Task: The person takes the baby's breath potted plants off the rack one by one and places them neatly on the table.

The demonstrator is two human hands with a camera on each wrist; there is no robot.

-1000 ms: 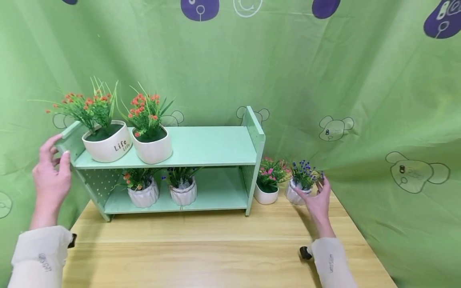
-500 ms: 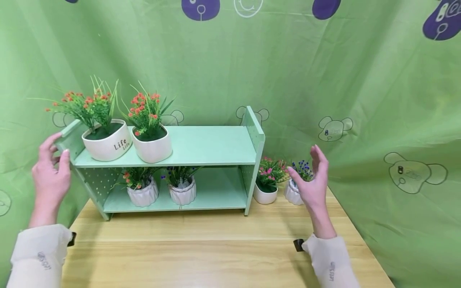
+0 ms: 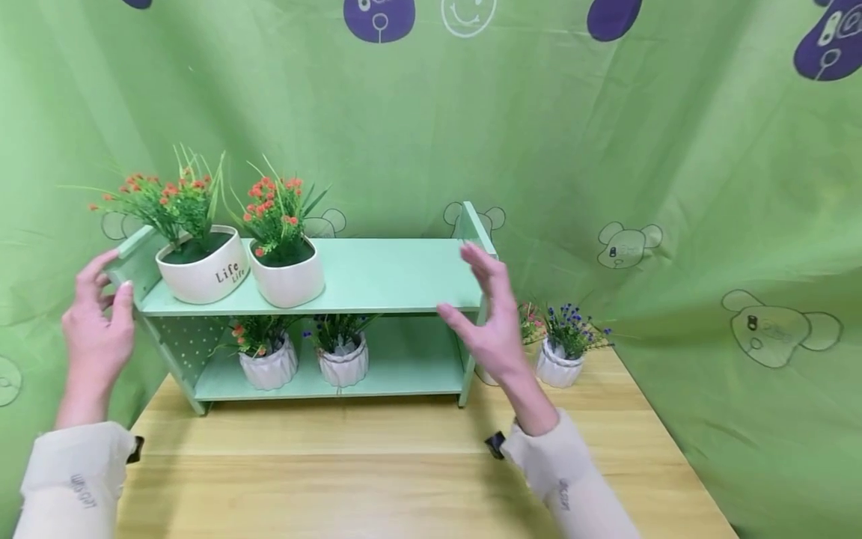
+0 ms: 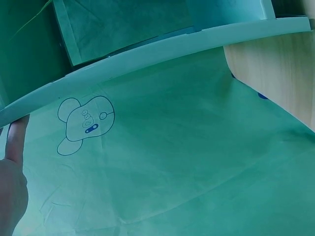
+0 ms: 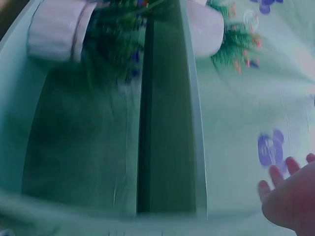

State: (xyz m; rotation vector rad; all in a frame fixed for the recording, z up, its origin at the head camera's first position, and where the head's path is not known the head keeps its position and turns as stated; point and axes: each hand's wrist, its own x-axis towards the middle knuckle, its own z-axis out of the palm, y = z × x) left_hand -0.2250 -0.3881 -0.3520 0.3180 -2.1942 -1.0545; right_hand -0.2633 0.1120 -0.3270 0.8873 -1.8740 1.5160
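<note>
My left hand (image 3: 98, 338) holds the upper left corner of the mint-green shelf (image 3: 397, 273); in the left wrist view a finger (image 4: 16, 140) reaches its panel edge (image 4: 142, 58). My right hand (image 3: 500, 333), with fingers spread and nothing in it, is raised in front of the shelf's right side panel. On the top board stand a white "Life" pot (image 3: 202, 274) and another white pot (image 3: 287, 281), both with orange-red flowers. Two ribbed white pots, one with reddish flowers (image 3: 269, 367) and one with purple flowers (image 3: 343, 364), stand on the lower board.
Right of the shelf, a ribbed white pot (image 3: 559, 367) with purple flowers stands on the wooden table (image 3: 323, 479). A pot with pink flowers (image 3: 532, 323) beside it is mostly hidden by my right hand. A green patterned cloth (image 3: 539, 135) hangs behind.
My right hand has let go of the purple-flowered pot on the table, lifted, and moved left to the shelf's right side. The left hand has stayed in place.
</note>
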